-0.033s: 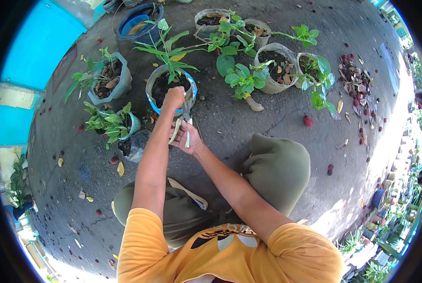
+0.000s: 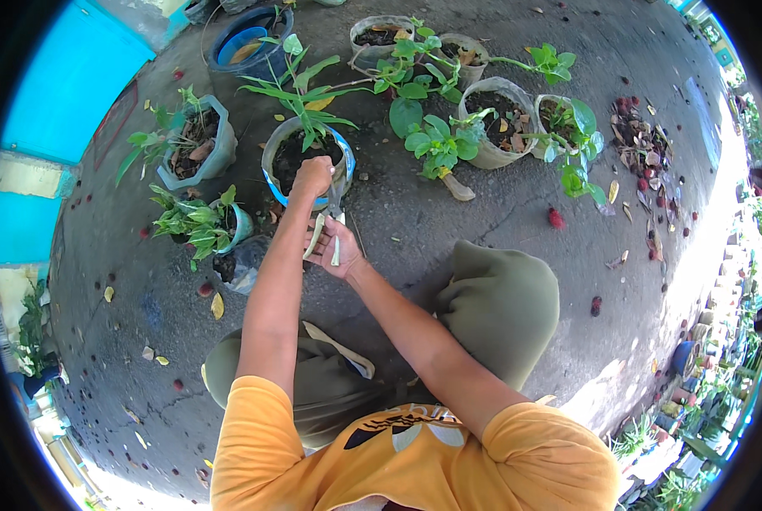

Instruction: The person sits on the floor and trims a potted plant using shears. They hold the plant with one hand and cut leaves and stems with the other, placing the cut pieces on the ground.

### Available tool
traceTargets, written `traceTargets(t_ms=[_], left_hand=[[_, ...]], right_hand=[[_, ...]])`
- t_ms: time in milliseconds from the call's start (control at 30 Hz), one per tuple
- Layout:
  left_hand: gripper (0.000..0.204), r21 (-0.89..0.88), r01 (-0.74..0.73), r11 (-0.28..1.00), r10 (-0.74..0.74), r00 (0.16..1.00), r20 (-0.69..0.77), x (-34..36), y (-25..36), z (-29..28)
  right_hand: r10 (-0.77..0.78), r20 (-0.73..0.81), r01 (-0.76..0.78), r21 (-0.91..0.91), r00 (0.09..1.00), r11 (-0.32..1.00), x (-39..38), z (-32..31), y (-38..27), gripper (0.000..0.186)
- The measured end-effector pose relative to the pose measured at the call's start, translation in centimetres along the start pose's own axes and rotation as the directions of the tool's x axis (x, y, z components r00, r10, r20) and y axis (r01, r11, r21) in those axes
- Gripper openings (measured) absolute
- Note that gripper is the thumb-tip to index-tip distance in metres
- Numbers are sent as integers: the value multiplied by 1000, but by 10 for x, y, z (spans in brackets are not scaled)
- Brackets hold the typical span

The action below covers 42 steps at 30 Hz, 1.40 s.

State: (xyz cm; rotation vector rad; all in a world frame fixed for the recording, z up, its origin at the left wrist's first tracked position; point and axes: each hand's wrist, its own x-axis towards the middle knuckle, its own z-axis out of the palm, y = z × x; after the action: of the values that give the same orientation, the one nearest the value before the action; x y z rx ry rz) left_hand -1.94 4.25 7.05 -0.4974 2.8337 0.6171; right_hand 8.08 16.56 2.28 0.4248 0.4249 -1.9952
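In front of me stands a whitish pot with a blue band (image 2: 280, 198), with dark soil and a plant with long green leaves (image 2: 307, 100). Over its near right rim my left hand (image 2: 314, 176) is closed, palm down; what its fingers pinch is hidden. Just nearer, my right hand (image 2: 343, 253) is turned palm up and grips a pair of pruning shears (image 2: 336, 216) with pale handles. The handles are spread apart. Their grey blades point away from me, up beside the pot's rim and close to my left hand.
Left of the pot stand a cut plastic container (image 2: 221, 152) and a small leafy pot (image 2: 243, 226). A dark blue tub (image 2: 266, 64) is behind. To the right are several potted plants, including a whitish pot (image 2: 485, 157). Dry leaves and red fruit husks (image 2: 556, 219) dot the ground.
The handles of the pruning shears in my right hand have shifted very slightly. Otherwise both hands stay in place.
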Motion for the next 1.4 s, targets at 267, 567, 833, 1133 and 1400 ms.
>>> traceTargets(t_ms=[267,567,833,1133,1400], left_hand=[[19,47,-68,997,67,998,15,16,-8,2],[18,53,-77,996,74,996,57,10,-4,-4],[18,55,-102,993,97,992,75,8,-5,1],[18,51,-105,993,102,993,57,5,-1,-4],[20,62,-172,983,165,980,114,8,-2,-11]], right_hand=[[-136,-165,161,154,977,975,44,31,13,56],[-215,-347,198,-84,913,977,35,29,13,47],[-324,-349,251,-238,879,938,29,16,12,44],[-180,-184,151,-162,966,975,24,2,-1,52],[-151,-96,153,17,984,988,34,6,-1,74]])
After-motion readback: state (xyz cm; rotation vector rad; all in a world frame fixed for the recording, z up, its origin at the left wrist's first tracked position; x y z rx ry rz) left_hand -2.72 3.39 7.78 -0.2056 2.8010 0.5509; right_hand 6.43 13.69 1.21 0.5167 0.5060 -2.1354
